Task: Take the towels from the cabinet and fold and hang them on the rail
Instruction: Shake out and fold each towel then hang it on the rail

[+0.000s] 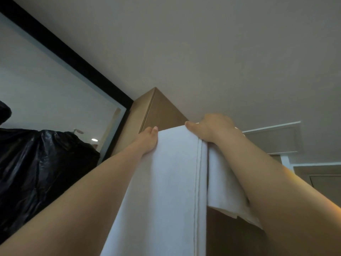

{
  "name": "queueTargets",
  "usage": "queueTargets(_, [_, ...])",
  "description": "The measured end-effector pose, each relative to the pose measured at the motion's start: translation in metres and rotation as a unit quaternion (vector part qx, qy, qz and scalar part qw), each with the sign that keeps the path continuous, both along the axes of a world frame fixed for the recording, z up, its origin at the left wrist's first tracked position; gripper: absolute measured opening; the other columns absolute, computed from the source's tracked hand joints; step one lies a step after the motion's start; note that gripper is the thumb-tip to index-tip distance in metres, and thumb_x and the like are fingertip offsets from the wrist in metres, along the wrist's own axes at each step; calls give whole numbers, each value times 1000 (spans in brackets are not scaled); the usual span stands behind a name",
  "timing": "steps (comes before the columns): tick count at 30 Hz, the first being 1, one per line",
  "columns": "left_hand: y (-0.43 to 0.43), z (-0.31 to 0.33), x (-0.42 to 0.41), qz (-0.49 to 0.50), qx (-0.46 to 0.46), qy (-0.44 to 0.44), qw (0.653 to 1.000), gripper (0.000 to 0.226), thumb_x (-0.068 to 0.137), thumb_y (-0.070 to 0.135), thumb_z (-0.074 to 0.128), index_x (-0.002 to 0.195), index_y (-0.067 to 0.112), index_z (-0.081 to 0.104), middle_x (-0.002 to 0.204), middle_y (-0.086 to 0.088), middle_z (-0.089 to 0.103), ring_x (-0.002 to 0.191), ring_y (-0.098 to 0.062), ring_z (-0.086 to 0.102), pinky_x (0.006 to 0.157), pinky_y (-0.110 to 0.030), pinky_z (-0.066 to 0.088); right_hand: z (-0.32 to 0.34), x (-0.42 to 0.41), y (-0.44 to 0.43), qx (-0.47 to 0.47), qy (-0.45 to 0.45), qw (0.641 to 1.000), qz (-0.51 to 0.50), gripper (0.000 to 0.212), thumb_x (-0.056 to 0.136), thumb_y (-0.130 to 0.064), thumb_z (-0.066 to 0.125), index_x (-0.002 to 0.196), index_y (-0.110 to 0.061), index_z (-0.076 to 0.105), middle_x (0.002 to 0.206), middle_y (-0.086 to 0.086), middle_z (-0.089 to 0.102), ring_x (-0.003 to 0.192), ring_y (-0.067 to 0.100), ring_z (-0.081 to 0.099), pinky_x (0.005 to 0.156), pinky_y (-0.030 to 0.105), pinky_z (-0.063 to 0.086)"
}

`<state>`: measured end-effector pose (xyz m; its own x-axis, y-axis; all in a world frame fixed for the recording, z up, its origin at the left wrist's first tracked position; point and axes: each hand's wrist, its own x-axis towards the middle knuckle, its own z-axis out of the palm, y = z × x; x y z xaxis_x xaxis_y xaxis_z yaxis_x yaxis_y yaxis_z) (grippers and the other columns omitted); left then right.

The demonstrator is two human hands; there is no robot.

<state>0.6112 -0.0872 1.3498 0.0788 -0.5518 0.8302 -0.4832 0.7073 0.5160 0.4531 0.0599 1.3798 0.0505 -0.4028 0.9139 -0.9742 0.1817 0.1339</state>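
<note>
A white towel (166,191) hangs down from high up in front of the tall brown cabinet (162,109), its stitched hem running down the middle. My left hand (148,140) grips the towel's upper left edge. My right hand (212,127) grips its top right corner, thumb lying along the top edge. A second fold of white towel (225,191) hangs behind my right forearm. Both arms reach upward. No rail is visible.
The camera looks up at the grey ceiling (203,52). A black-framed mirror (55,85) is on the left, with a shiny black plastic sheet (36,167) at its lower part. A white door frame (284,141) shows at the right.
</note>
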Motion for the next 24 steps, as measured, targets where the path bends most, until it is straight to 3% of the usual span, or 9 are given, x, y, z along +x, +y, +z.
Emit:
queueTargets(5, [-2, 1, 2, 26, -6, -29, 999, 59, 106, 40, 13, 141, 7, 47, 146, -18, 45, 134, -34, 41, 112, -40, 29, 1, -4, -8, -42, -1, 999, 25, 62, 94, -57, 36, 124, -8, 61, 128, 15, 61, 119, 32, 55, 81, 33, 33])
queueTargets(9, [-6, -37, 5, 8, -99, 68, 993, 42, 102, 40, 34, 121, 11, 58, 119, -10, 61, 105, -26, 57, 84, -33, 42, 1, -4, -10, -58, -3, 998, 24, 63, 93, -57, 37, 125, -8, 60, 129, 15, 60, 119, 32, 55, 80, 33, 31])
queueTargets(11, [-9, -66, 9, -55, -53, 117, 990, 45, 95, 52, 46, 115, 14, 57, 109, -5, 64, 93, -20, 60, 74, -31, 43, 2, -3, -10, -51, -9, 998, 18, 62, 93, -57, 37, 125, -8, 60, 129, 15, 60, 119, 32, 55, 81, 34, 33])
queueTargets(14, [-3, -94, 14, -222, 131, 163, 952, 63, 81, 68, 60, 109, 12, 66, 98, -4, 74, 87, -24, 70, 73, -33, 54, 2, -1, -9, -41, -14, 999, 6, 61, 94, -55, 36, 125, -9, 61, 129, 14, 61, 119, 32, 55, 80, 34, 32])
queueTargets(15, [-2, -97, 14, -256, 151, 177, 938, 61, 79, 66, 63, 106, 12, 68, 93, -4, 76, 85, -26, 71, 73, -35, 56, 2, 0, -8, -39, -13, 999, -2, 61, 94, -55, 35, 125, -9, 60, 129, 14, 60, 119, 32, 55, 80, 34, 32])
queueTargets(20, [3, -96, 5, -296, 129, 247, 914, 52, 84, 53, 67, 110, 7, 67, 103, -11, 73, 96, -33, 68, 96, -49, 51, 0, 2, -7, -27, -12, 999, -39, 66, 95, -59, 27, 127, -11, 59, 130, 13, 59, 120, 31, 53, 83, 37, 33])
queueTargets(22, [5, -95, 4, -301, 139, 261, 907, 49, 84, 52, 68, 106, 8, 67, 102, -10, 73, 96, -33, 68, 95, -48, 52, -3, 3, -5, -30, -16, 999, -28, 66, 95, -60, 28, 125, -11, 61, 130, 14, 59, 122, 32, 51, 90, 38, 37])
queueTargets(24, [8, -93, 4, -304, 140, 277, 901, 42, 84, 51, 69, 97, 11, 68, 95, -8, 74, 90, -30, 69, 82, -42, 56, -8, 4, 1, -47, -22, 999, 6, 63, 95, -60, 34, 122, -10, 62, 129, 15, 58, 123, 34, 47, 99, 41, 38])
